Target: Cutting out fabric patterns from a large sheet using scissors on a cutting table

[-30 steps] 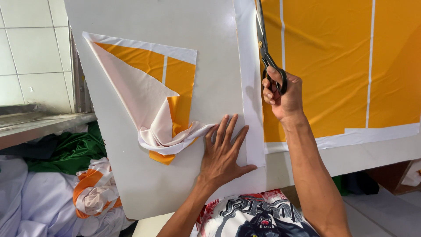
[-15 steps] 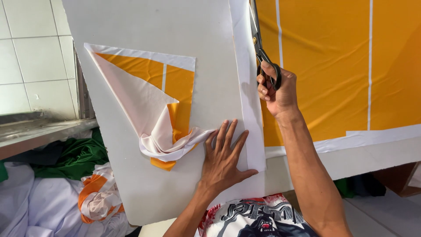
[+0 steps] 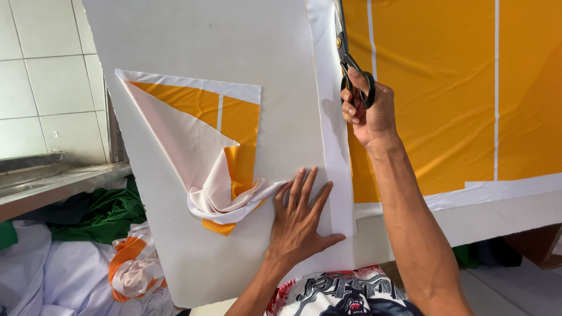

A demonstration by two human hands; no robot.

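Observation:
My right hand [image 3: 369, 114] grips black-handled scissors [image 3: 345, 50], blades pointing away along the boundary between a white strip [image 3: 331, 146] and the orange fabric [image 3: 445, 99] with white stripes. My left hand [image 3: 301, 219] lies flat, fingers spread, on the white table surface [image 3: 234, 52], its thumb pressing the near end of the white strip. Just left of that hand lies a cut piece of orange-and-white cloth [image 3: 205, 152], folded over and crumpled at its near corner.
A heap of green, white and orange cloth [image 3: 99, 246] lies below the table at the left. A tiled wall [image 3: 41, 82] and a metal ledge [image 3: 52, 181] stand at the far left. The table's near edge runs under my forearms.
My right hand with the scissors has moved slightly farther away along the fabric edge. The left hand has stayed flat on the table.

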